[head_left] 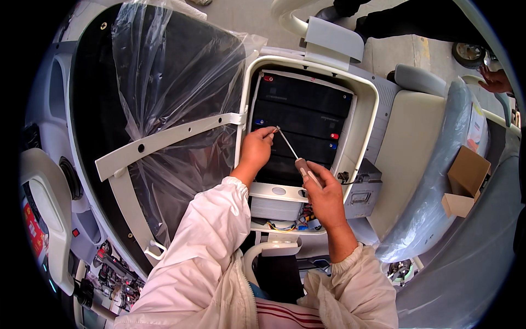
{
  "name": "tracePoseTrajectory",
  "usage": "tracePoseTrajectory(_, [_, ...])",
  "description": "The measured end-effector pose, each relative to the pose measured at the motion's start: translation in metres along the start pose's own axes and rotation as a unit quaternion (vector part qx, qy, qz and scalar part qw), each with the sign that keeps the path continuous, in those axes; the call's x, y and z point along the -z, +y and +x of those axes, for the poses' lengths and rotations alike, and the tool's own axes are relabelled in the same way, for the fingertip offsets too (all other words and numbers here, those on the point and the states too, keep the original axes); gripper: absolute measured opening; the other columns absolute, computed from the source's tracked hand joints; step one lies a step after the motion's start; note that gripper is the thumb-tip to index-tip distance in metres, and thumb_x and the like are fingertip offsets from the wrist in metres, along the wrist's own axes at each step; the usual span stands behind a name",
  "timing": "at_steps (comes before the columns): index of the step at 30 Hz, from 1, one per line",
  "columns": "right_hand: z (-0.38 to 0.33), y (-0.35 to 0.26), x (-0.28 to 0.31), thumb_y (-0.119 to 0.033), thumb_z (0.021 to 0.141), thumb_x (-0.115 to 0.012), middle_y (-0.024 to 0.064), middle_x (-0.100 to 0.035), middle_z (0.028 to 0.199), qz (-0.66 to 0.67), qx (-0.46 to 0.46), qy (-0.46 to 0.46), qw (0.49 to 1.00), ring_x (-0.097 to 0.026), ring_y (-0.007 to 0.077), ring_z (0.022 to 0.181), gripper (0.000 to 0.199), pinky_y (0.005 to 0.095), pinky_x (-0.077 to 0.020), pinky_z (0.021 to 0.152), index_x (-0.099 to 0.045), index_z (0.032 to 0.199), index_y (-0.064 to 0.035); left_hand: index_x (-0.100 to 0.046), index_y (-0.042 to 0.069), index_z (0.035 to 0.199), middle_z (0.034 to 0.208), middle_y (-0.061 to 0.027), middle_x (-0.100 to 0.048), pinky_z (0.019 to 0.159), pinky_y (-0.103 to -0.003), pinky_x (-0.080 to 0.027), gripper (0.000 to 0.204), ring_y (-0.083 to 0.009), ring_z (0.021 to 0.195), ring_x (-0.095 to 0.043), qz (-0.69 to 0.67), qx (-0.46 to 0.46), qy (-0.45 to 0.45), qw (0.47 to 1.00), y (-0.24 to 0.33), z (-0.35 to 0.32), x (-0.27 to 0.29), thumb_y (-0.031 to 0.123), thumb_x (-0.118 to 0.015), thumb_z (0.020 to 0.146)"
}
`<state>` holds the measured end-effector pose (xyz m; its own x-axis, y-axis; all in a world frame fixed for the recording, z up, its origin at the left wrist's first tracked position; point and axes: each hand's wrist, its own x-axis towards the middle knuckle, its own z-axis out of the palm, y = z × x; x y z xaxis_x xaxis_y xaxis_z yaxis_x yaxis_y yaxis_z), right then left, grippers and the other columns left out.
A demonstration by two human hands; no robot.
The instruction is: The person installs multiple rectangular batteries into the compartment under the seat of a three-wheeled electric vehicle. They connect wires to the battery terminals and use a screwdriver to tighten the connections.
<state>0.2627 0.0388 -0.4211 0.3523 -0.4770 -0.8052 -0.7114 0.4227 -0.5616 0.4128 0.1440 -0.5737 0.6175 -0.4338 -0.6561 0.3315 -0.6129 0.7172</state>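
Note:
My right hand [327,193] is closed around the brown handle of a screwdriver [289,145], whose thin metal shaft slants up to the left. At its tip, my left hand [256,151] pinches with thumb and forefinger; whatever small thing lies between them is too tiny to make out. Both hands are over a row of black batteries [301,98] set in a deep cream-coloured compartment [368,98]. Red and blue terminal covers [334,136] show at the batteries' edges.
Left of the compartment, a dark seat panel [93,109] under transparent plastic film [181,71] carries a cream metal bracket [175,135]. Coloured wires [307,219] show below the batteries. To the right are a wrapped seat [427,203], an opened cardboard box [466,175] and another person's hand [495,80].

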Motion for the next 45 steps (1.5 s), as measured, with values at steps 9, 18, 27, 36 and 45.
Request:
tracePoseTrajectory(9, [0.019,-0.019,-0.022,-0.012,0.085,-0.061,0.0248,-0.069,0.1,-0.228,0.13,-0.041,0.964,-0.067,0.0399,0.094,0.034,0.0421,-0.0533,0.085,-0.066,0.118,-0.0023,-0.065,0.002,0.109,0.079,-0.0098,-0.068,0.071,-0.036,-0.05,0.02,-0.0228,0.075,-0.065,0.15,0.019,0.1,0.983,-0.045,-0.027,-0.01,0.015,-0.058,0.096])
tracePoseTrajectory(18, [0.031,-0.042,-0.045,-0.01,0.084,-0.059,0.025,-0.069,0.095,-0.305,0.187,-0.046,0.933,-0.066,0.0417,0.09,0.03,0.0479,-0.0525,0.084,-0.066,0.113,-0.0005,-0.062,0.005,0.104,0.082,-0.0105,-0.067,0.072,-0.039,-0.051,0.015,-0.0277,0.076,-0.067,0.04,0.078,0.214,0.973,-0.037,-0.017,-0.022,0.015,-0.057,0.095])
tracePoseTrajectory(27, [0.033,-0.062,-0.065,-0.012,0.083,-0.06,0.0255,-0.068,0.093,-0.457,0.191,-0.072,0.866,-0.067,0.043,0.08,0.033,0.0471,-0.0543,0.08,-0.066,0.114,-0.0024,-0.068,0.009,0.097,0.079,-0.0064,-0.071,0.071,-0.038,-0.051,0.012,-0.024,0.074,-0.068,0.112,0.089,0.297,0.944,-0.047,-0.012,-0.03,0.018,-0.059,0.093])
tracePoseTrajectory(36, [0.018,-0.077,-0.102,-0.013,0.08,-0.064,0.0238,-0.066,0.086,-0.604,0.27,-0.11,0.742,-0.068,0.0401,0.071,0.031,0.0462,-0.0574,0.066,-0.061,0.105,0.0055,-0.066,0.002,0.108,0.099,-0.018,-0.069,0.08,-0.042,-0.051,0.02,-0.0375,0.091,-0.066,-0.128,0.099,0.229,0.96,-0.059,-0.012,-0.022,0.013,-0.058,0.093])
tracePoseTrajectory(45, [0.043,-0.09,-0.093,-0.013,0.081,-0.061,0.0223,-0.07,0.088,-0.548,0.148,-0.07,0.82,-0.068,0.0396,0.085,0.018,0.047,-0.0544,0.08,-0.071,0.091,-0.0026,-0.06,0.003,0.103,0.126,-0.014,-0.055,0.095,-0.046,-0.045,0.023,-0.0347,0.116,-0.054,0.26,-0.045,0.149,0.953,-0.019,-0.085,-0.005,0.004,-0.068,0.081])
